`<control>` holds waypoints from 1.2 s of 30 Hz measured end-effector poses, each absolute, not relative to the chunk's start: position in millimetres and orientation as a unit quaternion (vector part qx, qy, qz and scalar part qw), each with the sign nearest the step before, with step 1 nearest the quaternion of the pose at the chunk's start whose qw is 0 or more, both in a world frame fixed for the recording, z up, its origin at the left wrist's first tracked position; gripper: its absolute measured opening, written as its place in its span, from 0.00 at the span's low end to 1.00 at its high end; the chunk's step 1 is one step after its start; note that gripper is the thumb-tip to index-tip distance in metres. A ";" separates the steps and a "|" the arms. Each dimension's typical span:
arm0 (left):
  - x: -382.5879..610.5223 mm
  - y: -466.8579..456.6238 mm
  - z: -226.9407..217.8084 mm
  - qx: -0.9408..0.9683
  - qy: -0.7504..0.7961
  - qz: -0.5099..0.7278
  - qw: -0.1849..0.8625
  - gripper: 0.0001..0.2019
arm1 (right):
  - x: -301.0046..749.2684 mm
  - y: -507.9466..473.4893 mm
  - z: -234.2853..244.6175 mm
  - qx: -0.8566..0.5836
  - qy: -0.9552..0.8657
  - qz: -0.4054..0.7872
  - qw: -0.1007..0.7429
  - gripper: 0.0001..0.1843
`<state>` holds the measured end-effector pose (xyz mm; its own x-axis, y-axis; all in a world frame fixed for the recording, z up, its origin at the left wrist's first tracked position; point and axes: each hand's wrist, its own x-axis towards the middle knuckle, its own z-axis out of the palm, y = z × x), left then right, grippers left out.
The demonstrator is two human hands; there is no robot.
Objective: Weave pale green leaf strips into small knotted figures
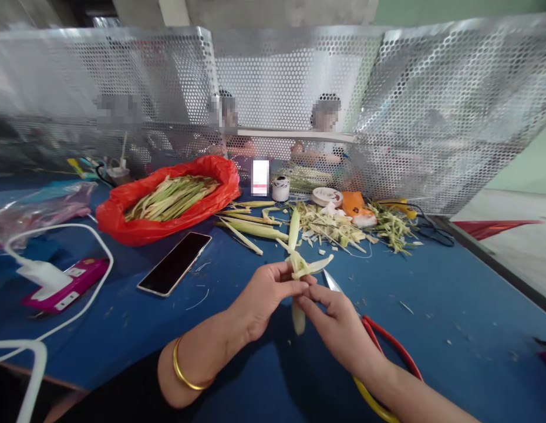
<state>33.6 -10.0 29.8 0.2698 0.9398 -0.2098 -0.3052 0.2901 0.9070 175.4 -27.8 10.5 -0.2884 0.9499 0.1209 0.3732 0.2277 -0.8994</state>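
Note:
Both my hands meet over the blue table, pinching a pale green corn husk (303,267) that is bent and folded at the fingertips. My left hand (269,294), gold bangle at the wrist, grips it from the left. The fingers of my right hand (330,311) close on it from the other side. One husk end sticks out to the upper right, and another hangs below the fingers. Scissors (378,329) with red and yellow handles lie partly hidden beneath my right hand and forearm. Just beyond the fingers lies a longer green husk (293,229).
A red plastic bag (167,232) of husk strips sits left, near a phone (174,264) and a magenta power strip (73,288) with white cable. Husk scraps (330,226), a tape roll (327,197) and a small white jar (280,189) lie ahead. Behind a perforated metal screen (282,70) sit people.

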 end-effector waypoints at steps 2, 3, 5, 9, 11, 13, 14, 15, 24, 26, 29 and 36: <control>31.6 -8.4 31.8 0.390 0.415 0.459 0.682 0.08 | 178.4 -28.9 13.8 -0.473 -0.702 0.404 0.346 0.18; 30.7 -7.4 32.5 0.388 0.421 0.465 0.676 0.08 | 180.0 -29.8 16.1 -0.470 -0.707 0.408 0.336 0.17; 29.6 -5.8 33.4 0.388 0.424 0.467 0.673 0.08 | 182.3 -32.0 21.3 -0.463 -0.716 0.421 0.311 0.14; 29.0 -4.0 32.5 0.376 0.426 0.476 0.671 0.09 | 184.2 -36.6 29.6 -0.443 -0.727 0.454 0.264 0.09; 28.9 -3.8 31.8 0.369 0.428 0.484 0.668 0.11 | 184.6 -39.1 31.6 -0.421 -0.738 0.472 0.233 0.09; 28.7 -4.1 31.8 0.368 0.431 0.485 0.666 0.12 | 185.6 -41.2 33.0 -0.407 -0.759 0.466 0.205 0.10; 28.5 -4.3 32.3 0.371 0.433 0.484 0.664 0.12 | 186.7 -41.7 33.8 -0.403 -0.775 0.445 0.198 0.10; 28.4 -4.7 33.1 0.375 0.434 0.483 0.662 0.12 | 188.5 -41.5 34.8 -0.400 -0.793 0.412 0.202 0.11; 25.5 -7.9 37.0 0.390 0.418 0.402 0.715 0.11 | 215.9 -15.0 36.6 -0.428 -0.828 -0.002 0.362 0.06; 25.6 -8.3 36.6 0.383 0.403 0.387 0.735 0.13 | 213.7 -13.2 33.3 -0.411 -0.844 0.004 0.344 0.10; 28.0 -8.9 34.5 0.401 0.424 0.388 0.713 0.16 | 206.6 -15.5 30.4 -0.391 -0.861 -0.038 0.324 0.12; 31.4 -7.3 31.5 0.453 0.465 0.412 0.640 0.13 | 213.6 -17.1 42.1 -0.388 -0.869 -0.072 0.298 0.13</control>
